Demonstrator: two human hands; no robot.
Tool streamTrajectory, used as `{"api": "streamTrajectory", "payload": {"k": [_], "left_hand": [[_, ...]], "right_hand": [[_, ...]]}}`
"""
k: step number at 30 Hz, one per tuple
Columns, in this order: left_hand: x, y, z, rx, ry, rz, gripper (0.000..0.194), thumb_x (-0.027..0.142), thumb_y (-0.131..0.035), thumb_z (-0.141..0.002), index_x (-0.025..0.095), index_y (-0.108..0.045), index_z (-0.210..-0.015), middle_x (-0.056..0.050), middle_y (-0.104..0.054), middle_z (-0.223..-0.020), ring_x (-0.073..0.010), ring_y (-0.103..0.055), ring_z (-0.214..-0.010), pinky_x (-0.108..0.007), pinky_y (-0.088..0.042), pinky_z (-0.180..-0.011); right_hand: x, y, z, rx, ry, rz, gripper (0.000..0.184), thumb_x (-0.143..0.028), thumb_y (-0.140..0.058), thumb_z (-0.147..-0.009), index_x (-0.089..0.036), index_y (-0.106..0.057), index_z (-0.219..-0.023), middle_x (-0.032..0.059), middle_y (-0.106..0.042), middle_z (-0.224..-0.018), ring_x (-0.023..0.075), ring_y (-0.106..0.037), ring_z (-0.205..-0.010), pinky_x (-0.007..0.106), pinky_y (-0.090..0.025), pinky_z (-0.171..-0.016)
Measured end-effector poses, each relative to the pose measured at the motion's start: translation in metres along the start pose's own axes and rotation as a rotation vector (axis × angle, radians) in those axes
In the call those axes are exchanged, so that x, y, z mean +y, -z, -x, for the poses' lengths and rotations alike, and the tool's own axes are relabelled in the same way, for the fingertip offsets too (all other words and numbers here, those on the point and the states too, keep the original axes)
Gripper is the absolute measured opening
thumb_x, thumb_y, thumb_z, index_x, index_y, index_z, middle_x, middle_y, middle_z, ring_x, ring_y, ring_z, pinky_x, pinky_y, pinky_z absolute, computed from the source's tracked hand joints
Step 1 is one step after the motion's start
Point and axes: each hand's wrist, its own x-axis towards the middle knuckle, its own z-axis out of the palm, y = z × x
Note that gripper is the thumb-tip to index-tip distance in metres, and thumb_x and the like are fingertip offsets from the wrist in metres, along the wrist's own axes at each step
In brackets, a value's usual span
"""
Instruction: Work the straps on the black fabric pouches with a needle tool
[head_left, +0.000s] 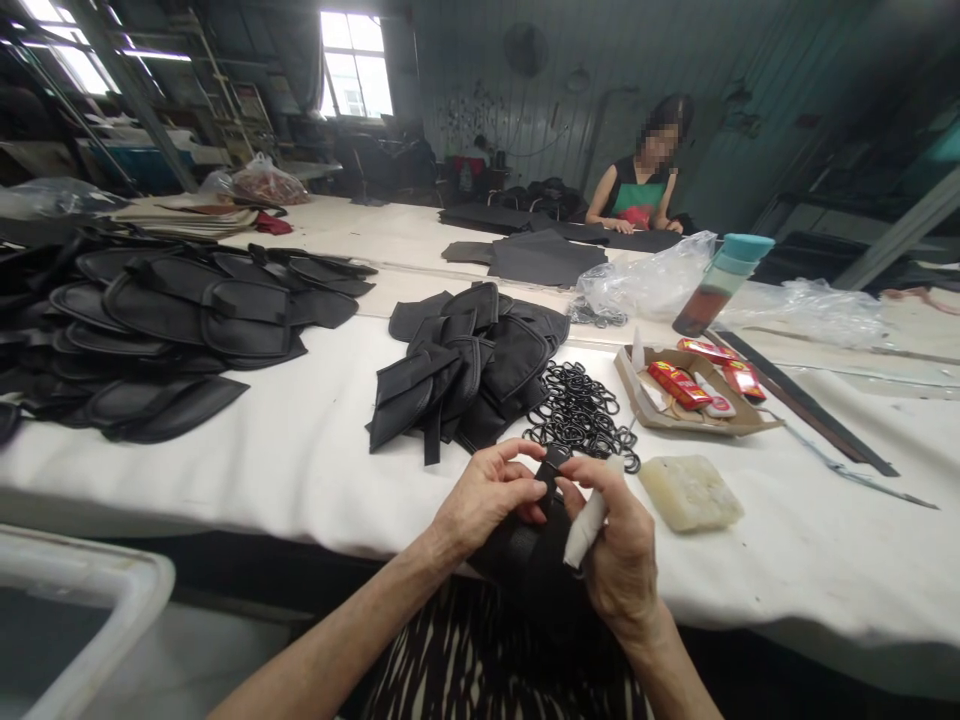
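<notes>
- White cloth (315,410) covered the table, and across it a person (641,195) worked with both hands over dark sheets (547,257).
- Left hand (484,500): thumb and fingers clamped on a black strap (550,482), just in front of the table edge.
- Right hand (619,545): closed around a white-wrapped tool (591,520), its index finger and thumb at the strap's upper end.
- Below the strap, a black piece (525,555) lay over the patterned clothing (442,660).
- Just beyond the hands lay a heap of black rings (577,410), beside a pile of black pieces (480,360); a larger pile (172,310) lay well to the left.
- Right of the rings were a pale block (691,492) and an open box (697,422) with red packets (677,385).
- Behind the box, a bottle (720,285) leaned beside clear plastic (645,280).
</notes>
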Motion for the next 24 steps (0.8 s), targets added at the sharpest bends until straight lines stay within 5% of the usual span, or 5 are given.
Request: {"api": "streamTrajectory", "payload": {"k": [11,14,24], "left_hand": [[0.001,0.002,0.007,0.032,0.012,0.011,0.032,0.019,-0.069,-0.063,0.015,-0.059,-0.094,0.003,-0.062,-0.058,-0.0126,-0.062,-0.054,-0.023,-0.046,-0.059],[0.001,0.002,0.008,0.083,0.011,-0.001,0.022,0.019,-0.068,-0.063,0.015,-0.059,-0.083,0.003,-0.061,-0.054,-0.0122,-0.06,-0.05,-0.022,-0.046,-0.055],[0.0,-0.015,0.021,0.266,-0.147,-0.25,0.01,0.017,-0.058,-0.073,0.018,-0.058,-0.084,0.004,-0.06,-0.061,-0.0104,-0.059,-0.051,-0.021,-0.047,-0.053]], "right_hand": [[-0.015,0.0,0.004,-0.049,-0.17,-0.114,0.01,-0.021,-0.052,-0.089,-0.023,-0.056,-0.097,0.0015,-0.06,-0.084,0.0175,-0.057,-0.075,0.03,-0.045,-0.066],[-0.019,0.001,0.002,-0.03,-0.23,-0.121,0.002,-0.024,-0.054,-0.088,-0.023,-0.054,-0.088,-0.0011,-0.057,-0.076,0.0154,-0.056,-0.066,0.026,-0.043,-0.06],[-0.031,-0.003,-0.015,-0.023,-0.468,-0.325,0.016,-0.025,-0.061,-0.079,-0.023,-0.048,-0.087,-0.0037,-0.055,-0.078,0.014,-0.055,-0.067,0.024,-0.045,-0.062]]}}
